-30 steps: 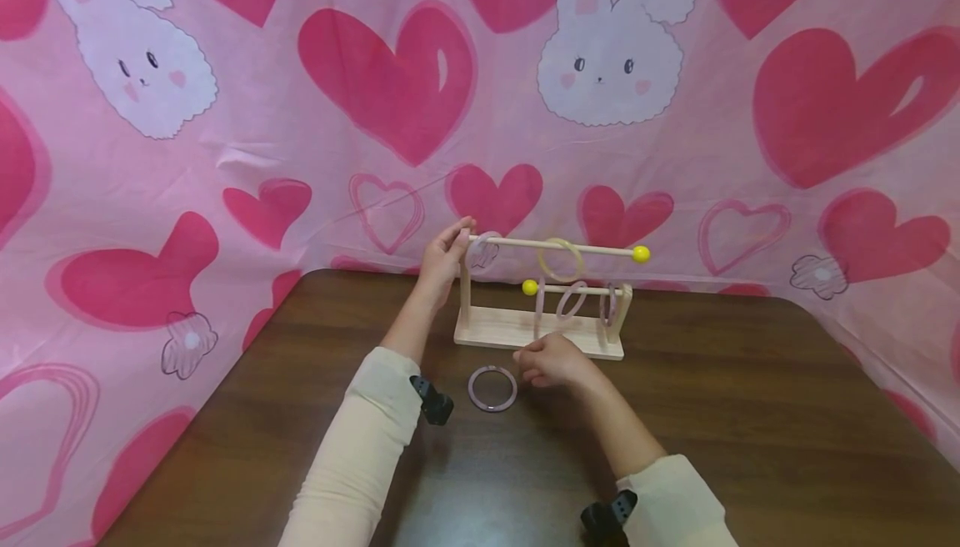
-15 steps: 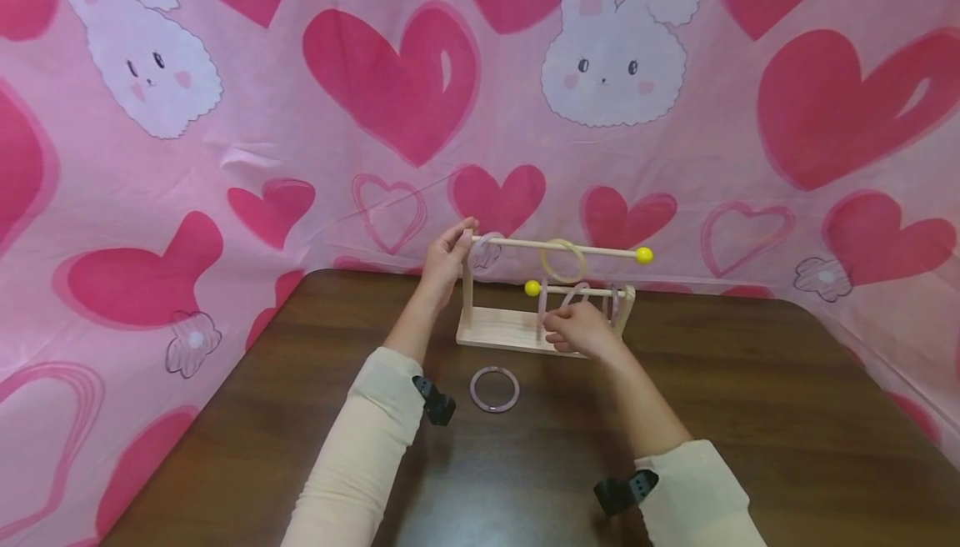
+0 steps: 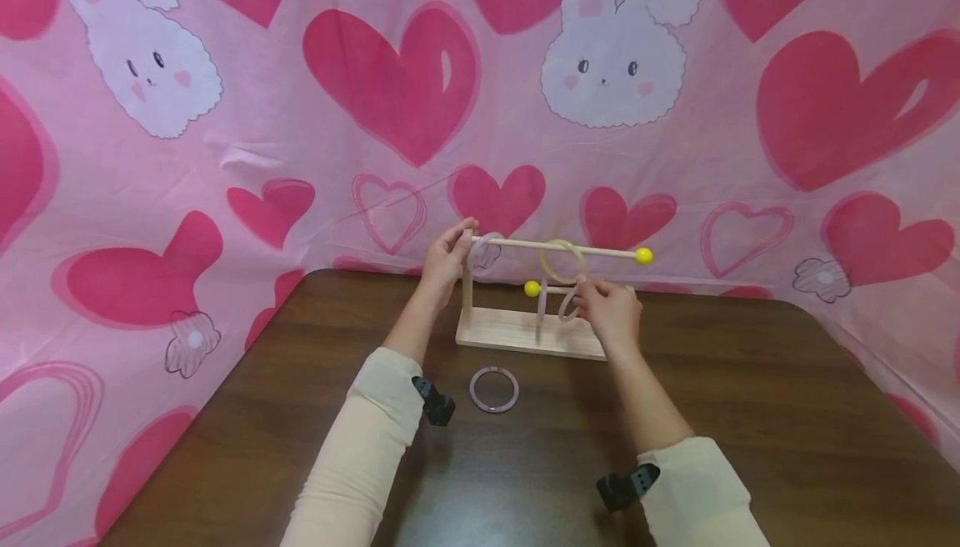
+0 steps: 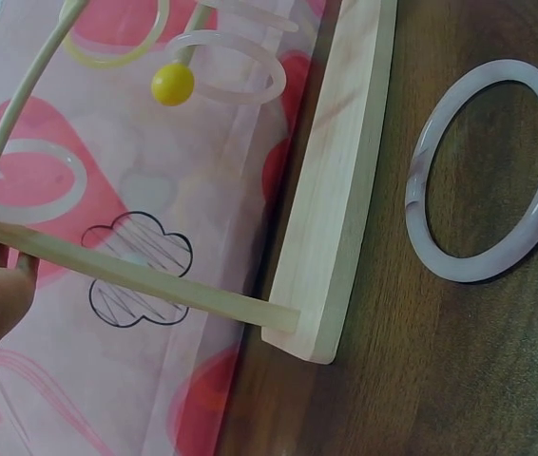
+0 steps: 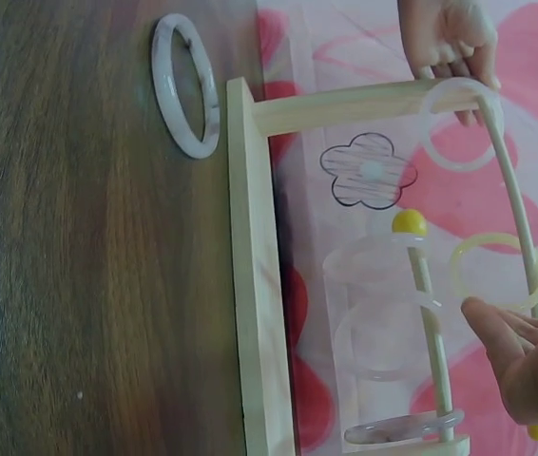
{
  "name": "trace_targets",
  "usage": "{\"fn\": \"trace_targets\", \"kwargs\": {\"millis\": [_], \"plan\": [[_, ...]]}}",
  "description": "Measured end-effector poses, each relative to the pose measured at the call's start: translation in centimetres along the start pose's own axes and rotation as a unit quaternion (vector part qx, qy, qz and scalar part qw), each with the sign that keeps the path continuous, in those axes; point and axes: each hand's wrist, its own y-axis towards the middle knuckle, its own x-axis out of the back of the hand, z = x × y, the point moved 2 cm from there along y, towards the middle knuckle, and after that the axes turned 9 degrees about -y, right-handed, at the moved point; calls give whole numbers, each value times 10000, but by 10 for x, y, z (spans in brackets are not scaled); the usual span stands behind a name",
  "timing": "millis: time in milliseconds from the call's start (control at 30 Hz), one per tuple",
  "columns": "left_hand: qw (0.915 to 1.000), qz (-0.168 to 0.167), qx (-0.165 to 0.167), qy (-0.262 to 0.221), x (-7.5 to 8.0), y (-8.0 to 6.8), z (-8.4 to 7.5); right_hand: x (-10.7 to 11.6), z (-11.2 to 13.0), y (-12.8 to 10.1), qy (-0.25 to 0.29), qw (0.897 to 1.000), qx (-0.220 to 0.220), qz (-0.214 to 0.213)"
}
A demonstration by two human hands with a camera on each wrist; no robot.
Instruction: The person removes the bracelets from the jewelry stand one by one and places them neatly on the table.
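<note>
The thumb and fingers (image 5: 497,337) of the right hand (image 3: 611,313) are held apart beside the yellow ring (image 5: 488,238), which is hung on the upper rod (image 5: 509,171); whether it is touched cannot be told. If it is to be shifted, it is probably best pinched lightly and kept square to the rod, with the wooden stand (image 3: 495,330) steadied by the left hand (image 3: 444,262), whose fingers are clamped on the top of its upright (image 3: 467,297). Below, three pale rings (image 3: 542,305) threaded on the lower rod (image 5: 436,370) should be left unbrushed, while a loose ring (image 4: 417,190) is laid on the table (image 3: 787,414).
</note>
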Motion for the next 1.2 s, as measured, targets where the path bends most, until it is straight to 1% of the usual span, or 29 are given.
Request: {"fn": "trace_targets", "kwargs": {"millis": [133,333,533,700,967,1200], "plan": [[10000,6,-11,-2,0,1,0,1,-2,2,-110,9996,19,-245],[9999,1,-26,101,-1,0,0,0,-4,8,-427,9984,96,-371],[9999,-9,-7,101,0,1,0,-3,-2,14,-186,9991,-31,-373],[9999,-13,-88,107,0,1,0,-4,0,17,-34,9992,-42,-408],[9998,-15,-115,144,0,1,1,-9,0,19,552,9973,-192,-439],[9999,-11,-91,115,-1,0,0,-11,1,18,790,9952,-104,-569]]}}
